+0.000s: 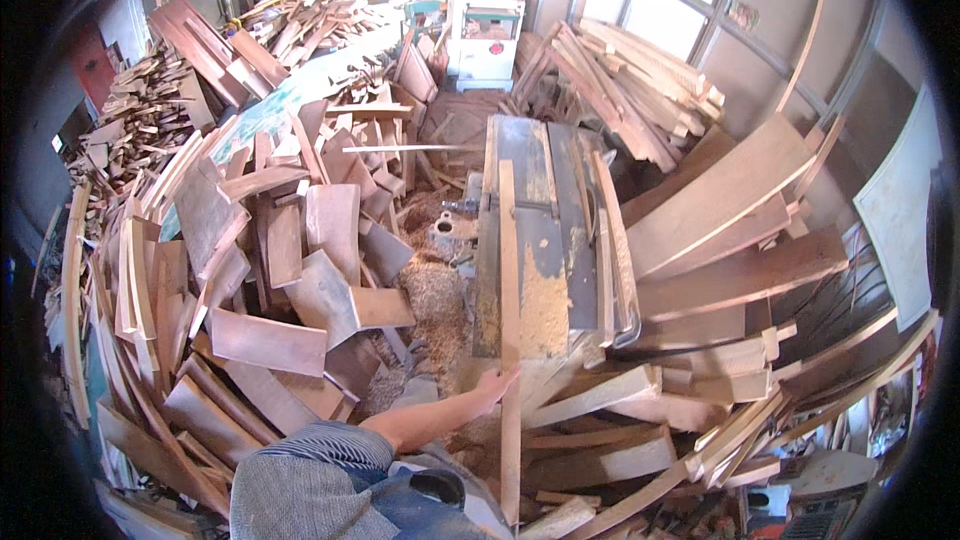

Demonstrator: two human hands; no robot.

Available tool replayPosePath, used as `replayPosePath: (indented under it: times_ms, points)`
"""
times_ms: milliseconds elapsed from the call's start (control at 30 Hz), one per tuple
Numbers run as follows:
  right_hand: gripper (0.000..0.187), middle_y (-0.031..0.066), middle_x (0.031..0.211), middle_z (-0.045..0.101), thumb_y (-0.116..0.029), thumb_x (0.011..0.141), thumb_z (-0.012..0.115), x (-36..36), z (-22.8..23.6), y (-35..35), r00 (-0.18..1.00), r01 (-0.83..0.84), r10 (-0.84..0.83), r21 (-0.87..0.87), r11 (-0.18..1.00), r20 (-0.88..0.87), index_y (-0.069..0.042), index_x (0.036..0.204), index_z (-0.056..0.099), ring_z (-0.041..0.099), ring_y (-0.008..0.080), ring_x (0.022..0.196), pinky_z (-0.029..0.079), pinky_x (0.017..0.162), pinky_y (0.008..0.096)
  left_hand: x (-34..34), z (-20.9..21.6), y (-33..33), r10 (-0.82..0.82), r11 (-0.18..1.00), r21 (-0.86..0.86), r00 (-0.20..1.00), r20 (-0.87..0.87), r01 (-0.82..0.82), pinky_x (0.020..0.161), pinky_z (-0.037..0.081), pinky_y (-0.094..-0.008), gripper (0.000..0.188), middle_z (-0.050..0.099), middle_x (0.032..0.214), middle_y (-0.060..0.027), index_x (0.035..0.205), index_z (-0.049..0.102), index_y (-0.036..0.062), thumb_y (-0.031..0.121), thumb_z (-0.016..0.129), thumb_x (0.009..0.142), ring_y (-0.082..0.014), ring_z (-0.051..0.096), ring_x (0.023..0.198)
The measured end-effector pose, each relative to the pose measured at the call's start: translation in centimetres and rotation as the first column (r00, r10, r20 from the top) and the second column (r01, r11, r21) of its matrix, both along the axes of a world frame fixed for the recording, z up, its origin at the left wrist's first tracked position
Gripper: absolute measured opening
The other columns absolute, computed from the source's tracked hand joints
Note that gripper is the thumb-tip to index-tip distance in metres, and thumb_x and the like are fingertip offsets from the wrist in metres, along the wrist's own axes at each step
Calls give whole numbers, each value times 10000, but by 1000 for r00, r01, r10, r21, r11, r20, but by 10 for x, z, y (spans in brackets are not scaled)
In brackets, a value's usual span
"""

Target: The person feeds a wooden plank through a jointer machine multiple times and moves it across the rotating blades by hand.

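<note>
My left hand (490,389) reaches in from the lower left, its forearm bare below a grey striped sleeve. The fingers are closed on the side of a long, narrow wooden strip (510,300). This strip points away from me, its far part over a long grey machine bed (582,290) and its near end by the lower edge of the picture. Patches of tan sawdust (545,302) cover part of the bed. No part of my right hand shows.
Loose boards (268,342) lie heaped on the left, close to my arm. More planks (720,195) lean along the right wall. Shavings (437,310) cover the floor left of the bed. A white and green machine (487,45) stands farther back, beside stacked long timbers (625,90).
</note>
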State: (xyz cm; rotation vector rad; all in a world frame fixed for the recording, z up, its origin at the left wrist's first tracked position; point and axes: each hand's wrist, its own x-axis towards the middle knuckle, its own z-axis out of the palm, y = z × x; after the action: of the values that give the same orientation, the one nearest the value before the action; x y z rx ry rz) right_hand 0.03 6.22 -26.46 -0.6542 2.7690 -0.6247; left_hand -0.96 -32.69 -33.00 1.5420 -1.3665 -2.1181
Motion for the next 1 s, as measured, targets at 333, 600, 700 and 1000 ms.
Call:
replayPosePath:
  times_ms: [333, 600, 700, 1000]
  points:
    - [594, 247, 1160, 640, -166, 788, 778, -34, -6, -42, 998, -47, 48, -26, 999, 30, 4, 1314, 559, 608, 440, 1094, 483, 931, 476, -5, 10, -26, -223, 938, -284, 973, -61, 197, 707, 510, -385, 371, 722, 909, -70, 1019, 730, 12, 370, 719, 920, -202, 654, 805]
    - [586, 250, 1193, 639, -184, 820, 764, -31, -13, -35, 998, -43, 44, -34, 999, 47, 7, 1331, 551, 612, 435, 1114, 488, 942, 466, -4, 43, -12, -189, 982, -67, 964, -186, 179, 685, 517, -368, 415, 707, 863, -77, 996, 708, -28, 370, 757, 889, -198, 673, 788]
    - [583, 252, 1206, 638, -190, 831, 759, -21, -23, -44, 993, -89, 95, -83, 993, 72, 8, 1338, 549, 613, 434, 1121, 489, 947, 463, -6, -27, -38, -37, 993, 104, 990, -135, 51, 689, 517, -370, 495, 706, 870, -77, 1031, 699, -39, 422, 781, 870, -202, 676, 792]
    - [576, 255, 1244, 637, -210, 866, 743, 57, -46, 41, 987, -35, 55, -133, 991, 152, 11, 1358, 540, 618, 429, 1143, 495, 959, 452, -9, 61, 13, -28, 999, 18, 976, -216, 32, 682, 510, -384, 565, 682, 979, -108, 1202, 612, -24, 266, 856, 782, -216, 633, 826]
